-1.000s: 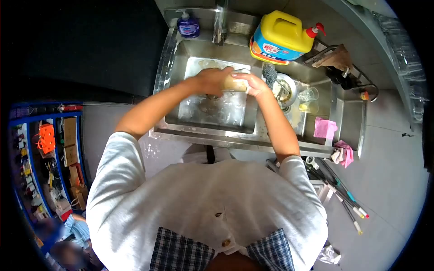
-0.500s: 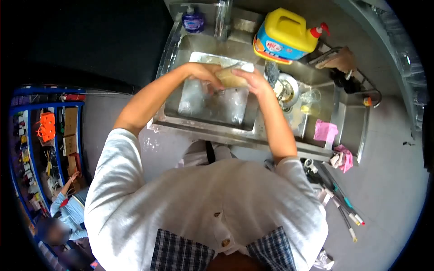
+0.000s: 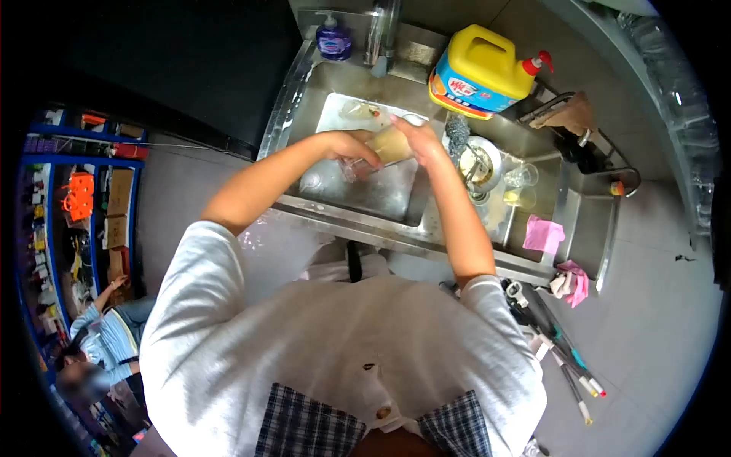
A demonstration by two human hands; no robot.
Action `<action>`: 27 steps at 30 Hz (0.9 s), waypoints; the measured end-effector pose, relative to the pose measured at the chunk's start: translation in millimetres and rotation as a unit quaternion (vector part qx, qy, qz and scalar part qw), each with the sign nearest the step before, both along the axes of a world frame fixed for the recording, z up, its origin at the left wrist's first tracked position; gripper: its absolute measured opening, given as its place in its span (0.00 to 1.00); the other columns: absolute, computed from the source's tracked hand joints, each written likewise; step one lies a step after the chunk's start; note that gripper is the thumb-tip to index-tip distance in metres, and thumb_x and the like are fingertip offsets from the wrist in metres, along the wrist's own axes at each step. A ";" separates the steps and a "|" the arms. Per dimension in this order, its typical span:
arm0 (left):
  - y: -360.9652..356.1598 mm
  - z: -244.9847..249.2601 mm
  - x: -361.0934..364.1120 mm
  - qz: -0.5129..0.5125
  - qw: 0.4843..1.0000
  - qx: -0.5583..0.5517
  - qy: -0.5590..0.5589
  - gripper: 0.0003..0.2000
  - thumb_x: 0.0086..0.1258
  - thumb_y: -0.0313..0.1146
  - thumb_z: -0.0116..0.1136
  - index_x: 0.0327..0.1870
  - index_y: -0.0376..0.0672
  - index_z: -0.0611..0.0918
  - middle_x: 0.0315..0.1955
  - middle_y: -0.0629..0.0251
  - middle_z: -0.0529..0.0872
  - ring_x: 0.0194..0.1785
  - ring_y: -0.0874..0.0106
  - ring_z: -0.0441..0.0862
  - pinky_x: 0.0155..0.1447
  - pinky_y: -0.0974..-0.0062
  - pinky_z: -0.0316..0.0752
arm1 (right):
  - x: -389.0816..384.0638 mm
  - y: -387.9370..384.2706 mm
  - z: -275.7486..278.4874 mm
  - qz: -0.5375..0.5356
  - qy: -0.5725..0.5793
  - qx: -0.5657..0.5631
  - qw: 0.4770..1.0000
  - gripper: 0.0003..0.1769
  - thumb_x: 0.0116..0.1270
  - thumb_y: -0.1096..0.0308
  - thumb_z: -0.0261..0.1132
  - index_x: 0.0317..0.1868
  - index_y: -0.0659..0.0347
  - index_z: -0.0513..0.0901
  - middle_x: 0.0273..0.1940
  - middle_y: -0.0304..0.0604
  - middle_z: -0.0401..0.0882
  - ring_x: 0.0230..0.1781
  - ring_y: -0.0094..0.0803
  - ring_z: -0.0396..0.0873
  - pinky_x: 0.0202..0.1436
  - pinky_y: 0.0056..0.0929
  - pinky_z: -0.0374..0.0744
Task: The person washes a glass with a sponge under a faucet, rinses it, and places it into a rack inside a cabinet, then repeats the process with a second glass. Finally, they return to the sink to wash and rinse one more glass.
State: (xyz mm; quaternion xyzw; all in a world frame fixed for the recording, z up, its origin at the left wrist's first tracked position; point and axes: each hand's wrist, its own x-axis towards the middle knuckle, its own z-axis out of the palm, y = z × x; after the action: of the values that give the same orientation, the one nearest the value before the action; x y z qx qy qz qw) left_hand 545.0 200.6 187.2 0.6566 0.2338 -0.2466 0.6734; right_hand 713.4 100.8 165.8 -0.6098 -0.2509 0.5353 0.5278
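Observation:
A pale tan, cup-like object (image 3: 391, 145) lies tilted between my two hands over the left sink basin (image 3: 318, 75). My left hand (image 3: 352, 146) is curled round its left end, where something clear shows below the fingers. My right hand (image 3: 419, 141) grips the other end, thumb on top. Under the hands a wet metal tray or board (image 3: 381, 190) lies in the basin, with a small clear item (image 3: 359, 111) near its back edge.
A yellow jug (image 3: 481, 68) and purple soap bottle (image 3: 333, 41) stand behind. To the right are a scouring pad (image 3: 458, 131), bowl (image 3: 491, 160), clear cups (image 3: 521, 177) and pink cloth (image 3: 543, 234). Another person (image 3: 110, 339) is by the shelves at far left.
The tan object has turned to a steeper tilt, and a clear part now shows under my left hand. My right thumb has moved up. The view has shifted slightly.

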 end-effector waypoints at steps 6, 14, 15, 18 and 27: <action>-46.3 38.7 5.3 -0.069 0.839 0.538 -0.048 0.37 0.52 0.33 0.70 0.65 0.48 0.64 0.44 0.50 0.82 0.44 0.59 0.83 0.41 0.66 0.79 | 3.1 -7.0 17.1 0.027 0.153 -0.099 0.983 0.22 0.66 0.51 0.64 0.46 0.63 0.78 0.38 0.42 0.83 0.35 0.32 0.82 0.40 0.33 0.80; 6.1 15.1 -31.2 -0.041 0.978 0.177 -0.100 0.38 0.53 0.29 0.69 0.66 0.46 0.63 0.46 0.55 0.82 0.39 0.64 0.85 0.38 0.71 0.79 | -1.8 -17.6 5.9 0.145 0.244 -0.002 0.959 0.25 0.66 0.57 0.65 0.56 0.66 0.74 0.51 0.47 0.79 0.50 0.35 0.80 0.55 0.33 0.78; 1.4 22.3 -32.0 -0.082 0.921 0.348 -0.157 0.39 0.51 0.29 0.69 0.66 0.48 0.63 0.46 0.56 0.82 0.41 0.62 0.84 0.41 0.69 0.79 | -5.7 -23.1 5.5 0.177 0.262 0.030 0.948 0.24 0.65 0.62 0.65 0.58 0.66 0.73 0.53 0.48 0.78 0.52 0.37 0.79 0.57 0.34 0.77; -39.8 57.3 -25.3 -0.109 0.805 0.556 -0.175 0.43 0.47 0.29 0.71 0.68 0.52 0.62 0.46 0.58 0.79 0.46 0.57 0.81 0.49 0.65 0.77 | -11.3 -40.6 8.4 0.240 0.339 0.099 0.904 0.27 0.60 0.71 0.64 0.61 0.67 0.70 0.56 0.51 0.76 0.56 0.41 0.77 0.60 0.37 0.76; 15.5 58.8 -35.7 -0.104 0.994 -0.015 0.025 0.40 0.47 0.32 0.72 0.65 0.52 0.66 0.47 0.54 0.82 0.50 0.56 0.81 0.52 0.65 0.77 | -6.3 -31.4 -5.1 0.274 0.304 0.076 0.909 0.33 0.43 0.75 0.61 0.56 0.73 0.73 0.49 0.54 0.79 0.52 0.41 0.78 0.56 0.35 0.77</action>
State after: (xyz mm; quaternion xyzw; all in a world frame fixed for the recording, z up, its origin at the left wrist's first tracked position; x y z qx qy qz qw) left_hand 509.3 216.1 246.1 0.6609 0.1774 -0.3346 0.6479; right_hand 707.1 69.5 160.7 -0.2829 -0.2751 0.7977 0.4560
